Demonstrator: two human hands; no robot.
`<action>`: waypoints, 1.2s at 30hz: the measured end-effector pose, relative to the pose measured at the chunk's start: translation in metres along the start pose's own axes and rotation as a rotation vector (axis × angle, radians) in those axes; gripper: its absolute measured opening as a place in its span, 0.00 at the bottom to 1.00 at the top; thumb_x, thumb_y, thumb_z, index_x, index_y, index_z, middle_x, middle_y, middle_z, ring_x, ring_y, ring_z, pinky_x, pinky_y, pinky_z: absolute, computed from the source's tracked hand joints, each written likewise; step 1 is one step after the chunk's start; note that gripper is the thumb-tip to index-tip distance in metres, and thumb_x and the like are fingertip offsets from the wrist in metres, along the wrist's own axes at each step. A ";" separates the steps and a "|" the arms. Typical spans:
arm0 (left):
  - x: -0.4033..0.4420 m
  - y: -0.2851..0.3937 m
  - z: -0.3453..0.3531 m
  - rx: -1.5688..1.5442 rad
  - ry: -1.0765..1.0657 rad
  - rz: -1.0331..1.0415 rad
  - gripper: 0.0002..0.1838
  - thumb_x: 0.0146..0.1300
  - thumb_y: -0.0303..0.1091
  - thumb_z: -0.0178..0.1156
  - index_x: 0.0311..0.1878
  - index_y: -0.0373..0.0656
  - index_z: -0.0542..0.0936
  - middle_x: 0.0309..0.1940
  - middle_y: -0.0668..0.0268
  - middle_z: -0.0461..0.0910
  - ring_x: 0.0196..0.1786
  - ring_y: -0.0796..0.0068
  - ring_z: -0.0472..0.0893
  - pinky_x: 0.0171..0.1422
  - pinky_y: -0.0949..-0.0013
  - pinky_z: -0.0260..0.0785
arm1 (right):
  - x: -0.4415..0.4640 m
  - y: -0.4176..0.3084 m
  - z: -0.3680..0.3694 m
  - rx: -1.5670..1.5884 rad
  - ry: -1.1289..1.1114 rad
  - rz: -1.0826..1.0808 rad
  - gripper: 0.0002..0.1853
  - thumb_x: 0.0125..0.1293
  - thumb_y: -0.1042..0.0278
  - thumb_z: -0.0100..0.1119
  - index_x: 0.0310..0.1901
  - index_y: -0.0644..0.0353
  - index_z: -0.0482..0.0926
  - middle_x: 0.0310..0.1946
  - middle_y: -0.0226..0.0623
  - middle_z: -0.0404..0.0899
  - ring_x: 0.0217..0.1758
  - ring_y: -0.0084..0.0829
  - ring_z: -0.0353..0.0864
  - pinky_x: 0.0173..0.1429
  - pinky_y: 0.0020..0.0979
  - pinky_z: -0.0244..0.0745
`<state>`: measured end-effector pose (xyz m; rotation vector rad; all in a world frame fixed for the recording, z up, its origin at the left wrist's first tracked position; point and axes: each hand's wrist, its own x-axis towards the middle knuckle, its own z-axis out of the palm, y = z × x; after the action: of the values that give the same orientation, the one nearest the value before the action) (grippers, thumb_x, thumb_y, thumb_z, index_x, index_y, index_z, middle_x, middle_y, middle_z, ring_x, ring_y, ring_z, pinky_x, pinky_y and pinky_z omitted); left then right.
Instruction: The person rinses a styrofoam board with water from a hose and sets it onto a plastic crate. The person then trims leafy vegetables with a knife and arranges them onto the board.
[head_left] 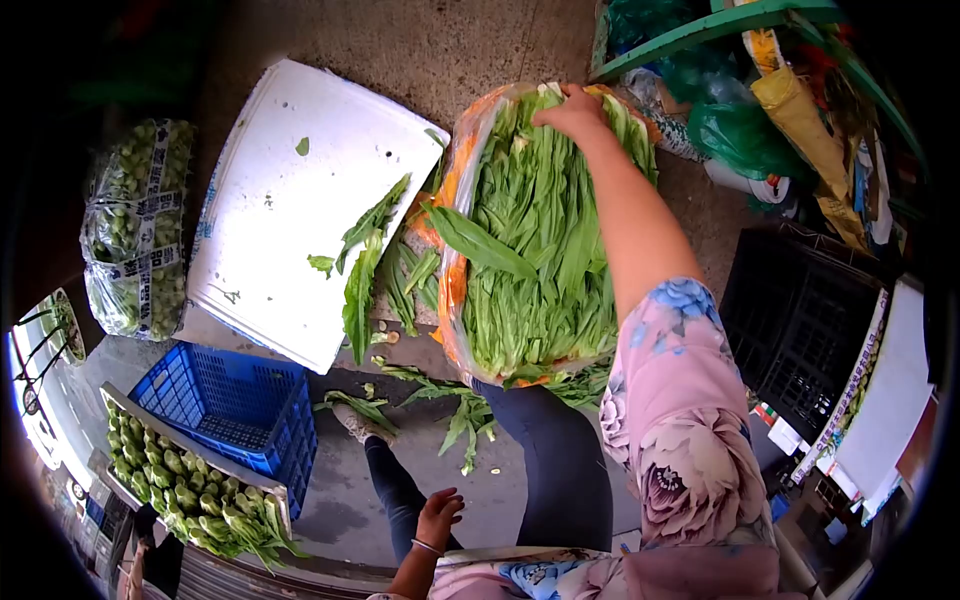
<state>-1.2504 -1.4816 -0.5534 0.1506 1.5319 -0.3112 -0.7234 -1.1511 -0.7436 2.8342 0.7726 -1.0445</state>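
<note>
My right hand (575, 112) reaches to the far end of a large pack of long leafy greens (545, 230). It rests on the pale stem ends there, thumb apart from the fingers; some fingertips are hard to make out. Clear and orange plastic (455, 290) lines the sides of the pack. One broad leaf (480, 243) lies crosswise over its left side. Near my lap, my left hand (437, 520) hangs in the air with loosely bent, parted fingers and holds nothing.
Left of the greens lies a white foam board (300, 200) with loose leaves (362, 290) on it. A blue crate (225, 400), a tray of bundled greens (190, 480) and wrapped vegetables (140, 230) stand further left. Black crates (790, 330) and plastic bags (745, 140) are at right. Trimmings litter the floor.
</note>
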 end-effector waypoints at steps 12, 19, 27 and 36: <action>-0.116 0.170 0.019 0.736 0.102 1.144 0.37 0.43 0.38 0.68 0.57 0.39 0.64 0.55 0.56 0.64 0.58 0.62 0.63 0.58 0.62 0.58 | -0.407 0.027 -0.090 0.513 0.447 -0.959 0.30 0.32 0.69 0.73 0.41 0.52 0.68 0.46 0.39 0.61 0.49 0.41 0.69 0.47 0.36 0.73; -0.265 0.165 -0.040 0.714 -0.731 1.020 0.60 0.32 0.43 0.74 0.66 0.35 0.48 0.60 0.56 0.60 0.63 0.64 0.61 0.67 0.64 0.50 | -0.640 -0.033 -0.086 1.085 -0.018 -0.996 0.31 0.37 0.66 0.72 0.46 0.58 0.69 0.50 0.41 0.62 0.56 0.40 0.64 0.58 0.37 0.61; -0.351 0.088 -0.178 0.782 0.084 1.480 0.40 0.35 0.32 0.71 0.54 0.36 0.64 0.41 0.58 0.75 0.46 0.69 0.75 0.52 0.68 0.67 | -0.776 -0.074 -0.079 1.250 -0.114 -0.388 0.14 0.63 0.59 0.52 0.45 0.59 0.75 0.26 0.28 0.73 0.32 0.19 0.70 0.38 0.20 0.66; -0.432 0.038 -0.277 0.829 0.558 1.627 0.35 0.33 0.27 0.66 0.52 0.41 0.67 0.40 0.55 0.71 0.44 0.54 0.73 0.48 0.63 0.67 | -0.901 -0.139 -0.048 1.189 -0.491 -0.788 0.31 0.63 0.65 0.52 0.63 0.67 0.52 0.32 0.28 0.70 0.34 0.15 0.67 0.40 0.16 0.62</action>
<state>-1.5086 -1.3203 -0.1386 2.1128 1.2379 0.4808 -1.3457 -1.4187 -0.1322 2.5955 1.6540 -2.9998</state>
